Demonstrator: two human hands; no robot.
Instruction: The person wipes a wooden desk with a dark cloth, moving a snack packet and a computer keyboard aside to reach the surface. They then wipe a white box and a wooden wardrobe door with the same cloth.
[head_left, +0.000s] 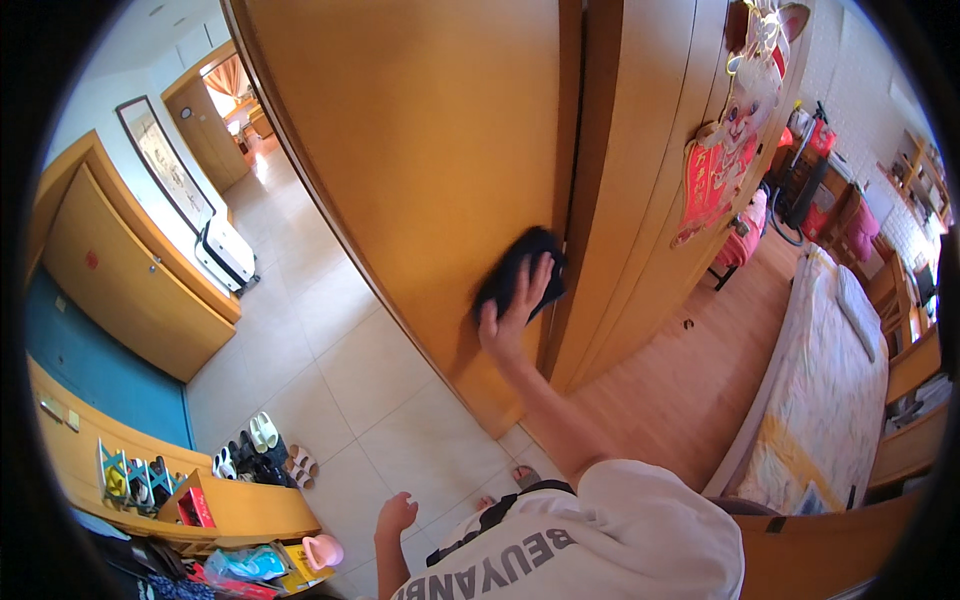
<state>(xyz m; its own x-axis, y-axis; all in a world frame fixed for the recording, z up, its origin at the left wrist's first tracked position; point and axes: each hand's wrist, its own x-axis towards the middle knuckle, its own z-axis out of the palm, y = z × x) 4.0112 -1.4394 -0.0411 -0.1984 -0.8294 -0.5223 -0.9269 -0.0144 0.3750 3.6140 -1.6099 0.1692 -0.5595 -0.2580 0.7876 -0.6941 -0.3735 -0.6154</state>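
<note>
My right hand (517, 304) is spread flat over a dark cloth (491, 289), pressing it against the orange-brown wooden panel (405, 150). The cloth lies close to the panel's right edge, beside a dark vertical gap. Low at my side hangs my left hand (397, 514), its fingers loosely bent and nothing in it. It is above the pale tiled floor (390, 442), apart from the panel.
A wooden door with a red paper rabbit decoration (727, 142) opens on a room with a bed (810, 390). Leftward are a white suitcase (223, 255), several slippers and shoes (259, 457), and a low wooden cabinet (247, 506) with a pink container (323, 552) nearby.
</note>
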